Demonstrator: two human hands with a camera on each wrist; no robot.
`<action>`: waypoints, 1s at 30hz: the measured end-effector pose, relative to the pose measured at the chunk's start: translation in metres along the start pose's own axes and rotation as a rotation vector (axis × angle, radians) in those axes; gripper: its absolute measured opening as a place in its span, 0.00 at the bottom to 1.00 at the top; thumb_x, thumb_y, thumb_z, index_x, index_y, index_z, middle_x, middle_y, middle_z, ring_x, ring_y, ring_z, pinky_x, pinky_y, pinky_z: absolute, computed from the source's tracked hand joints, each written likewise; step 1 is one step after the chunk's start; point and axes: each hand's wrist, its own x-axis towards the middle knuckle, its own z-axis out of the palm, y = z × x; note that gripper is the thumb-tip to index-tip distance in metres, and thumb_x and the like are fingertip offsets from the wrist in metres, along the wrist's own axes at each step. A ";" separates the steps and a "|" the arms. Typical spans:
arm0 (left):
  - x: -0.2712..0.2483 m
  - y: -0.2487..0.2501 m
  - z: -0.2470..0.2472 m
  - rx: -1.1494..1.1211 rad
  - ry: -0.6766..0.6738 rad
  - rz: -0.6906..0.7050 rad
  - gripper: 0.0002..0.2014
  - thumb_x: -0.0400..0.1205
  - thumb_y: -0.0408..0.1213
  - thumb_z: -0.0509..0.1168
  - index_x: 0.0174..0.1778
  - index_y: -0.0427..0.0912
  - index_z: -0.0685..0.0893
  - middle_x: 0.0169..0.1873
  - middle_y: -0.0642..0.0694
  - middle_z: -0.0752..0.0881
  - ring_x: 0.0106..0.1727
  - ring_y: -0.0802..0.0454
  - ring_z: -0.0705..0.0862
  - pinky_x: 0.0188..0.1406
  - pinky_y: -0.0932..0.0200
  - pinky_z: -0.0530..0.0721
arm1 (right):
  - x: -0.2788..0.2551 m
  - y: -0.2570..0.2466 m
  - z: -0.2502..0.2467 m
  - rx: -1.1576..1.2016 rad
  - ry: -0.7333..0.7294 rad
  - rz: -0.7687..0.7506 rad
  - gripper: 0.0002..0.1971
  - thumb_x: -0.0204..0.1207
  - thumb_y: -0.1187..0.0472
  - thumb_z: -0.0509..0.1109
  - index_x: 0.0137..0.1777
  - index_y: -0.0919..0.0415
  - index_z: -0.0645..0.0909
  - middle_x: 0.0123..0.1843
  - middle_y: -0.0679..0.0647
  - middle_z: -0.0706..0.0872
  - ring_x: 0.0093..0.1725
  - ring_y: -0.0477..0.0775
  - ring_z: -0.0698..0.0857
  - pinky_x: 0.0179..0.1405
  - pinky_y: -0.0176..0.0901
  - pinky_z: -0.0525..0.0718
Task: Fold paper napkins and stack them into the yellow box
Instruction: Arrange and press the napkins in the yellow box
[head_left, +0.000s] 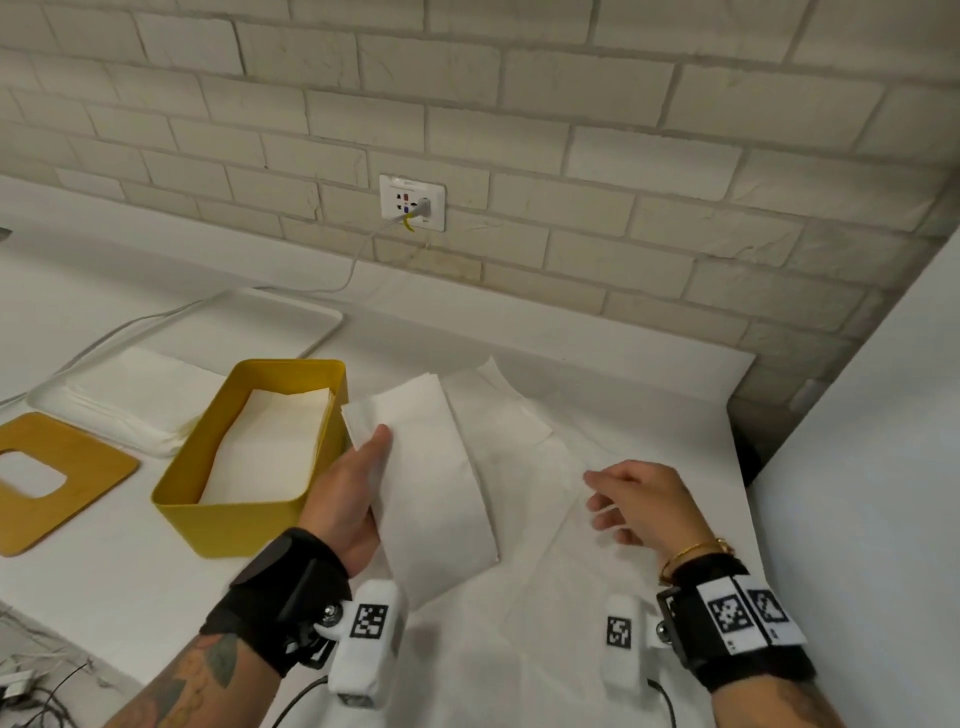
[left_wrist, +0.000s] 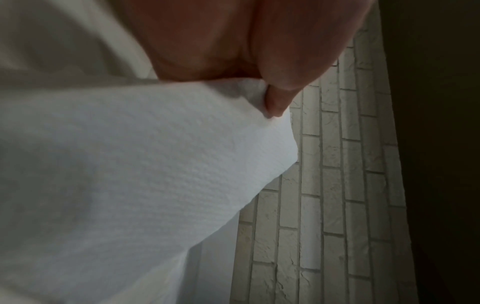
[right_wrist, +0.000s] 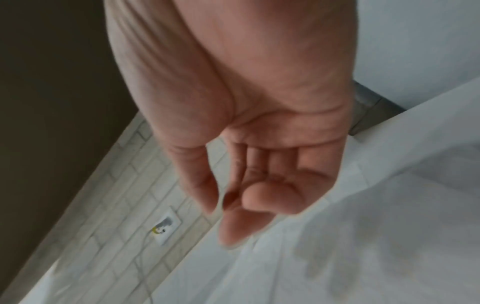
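Folded napkin (head_left: 436, 483) pinched in left hand (head_left: 353, 493)

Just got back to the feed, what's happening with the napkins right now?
The left hand holds a folded napkin just right of the yellow box, which already has folded napkins inside. The right hand hovers open and empty over the white sheet covering the counter. More unfolded napkins wait on a tray behind the box, whose lid lies to its left.

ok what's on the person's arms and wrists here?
Left hand: black wrist strap carrying a white camera pod with a square black-and-white marker, black cable trailing; tattooed forearm. Right hand: black band with white markers, white pod, gold bracelet.
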 end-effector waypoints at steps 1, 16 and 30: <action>-0.001 -0.002 -0.001 0.001 0.006 -0.010 0.11 0.91 0.43 0.60 0.61 0.43 0.85 0.51 0.44 0.94 0.49 0.48 0.94 0.52 0.45 0.86 | 0.004 0.004 -0.001 -0.028 0.013 0.043 0.12 0.80 0.54 0.75 0.49 0.64 0.88 0.38 0.56 0.93 0.31 0.51 0.89 0.29 0.40 0.81; -0.001 -0.002 -0.007 0.024 0.097 -0.062 0.12 0.90 0.44 0.62 0.61 0.43 0.85 0.53 0.42 0.94 0.58 0.43 0.90 0.65 0.41 0.84 | 0.014 0.008 0.024 -0.098 0.003 0.111 0.12 0.77 0.55 0.76 0.44 0.66 0.87 0.32 0.55 0.88 0.25 0.50 0.84 0.23 0.37 0.77; -0.003 -0.011 -0.018 0.036 0.148 -0.093 0.10 0.89 0.44 0.64 0.60 0.45 0.86 0.49 0.45 0.95 0.56 0.44 0.91 0.57 0.43 0.86 | 0.025 -0.002 0.041 -0.267 0.092 -0.081 0.17 0.74 0.50 0.80 0.60 0.53 0.82 0.60 0.51 0.83 0.60 0.56 0.85 0.58 0.45 0.82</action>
